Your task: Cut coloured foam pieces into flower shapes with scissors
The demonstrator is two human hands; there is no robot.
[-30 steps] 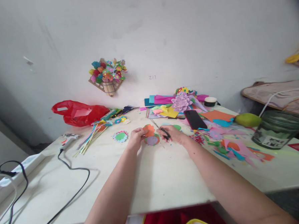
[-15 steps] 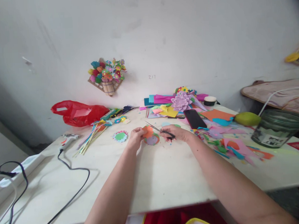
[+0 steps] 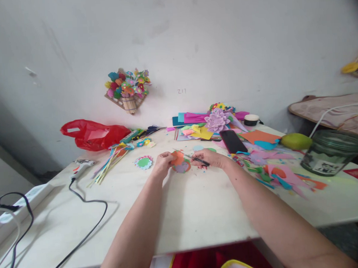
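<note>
Orange scalloped disc of thin, foam-like sheet (image 3: 177,158) is sitting in the left hand (image 3: 165,163), left of the black rectangular smartphone (image 3: 232,142) and nearer the person than it. The left thumb and fingers are pinching the disc by its left side. The right hand (image 3: 209,158), also left of the smartphone and nearer the person, is gripping the black-handled metal scissors (image 3: 202,161), its fingers curling about the handles. The blades are pointing leftward at the disc's right edge; whether they are biting into it, I cannot tell.

Lying on the white tabletop (image 3: 201,213), partly beneath the disc and likewise left of the smartphone, is a purple rounded cutout (image 3: 182,167) with orange and green showing about it. A layered green-centred paper-like rosette (image 3: 144,163) is resting farther left of the smartphone. Mixed pink, blue and orange sheet offcuts (image 3: 285,176) are lying to the smartphone's right, on the person's side. A dark green glass jar (image 3: 330,154) is standing well right of it.

In my judgement, edge trimming is the step in hand. The next cut is calling for a steady left pinch, small turns of the disc toward the blades, and fingertips staying clear of the cutting line.
</note>
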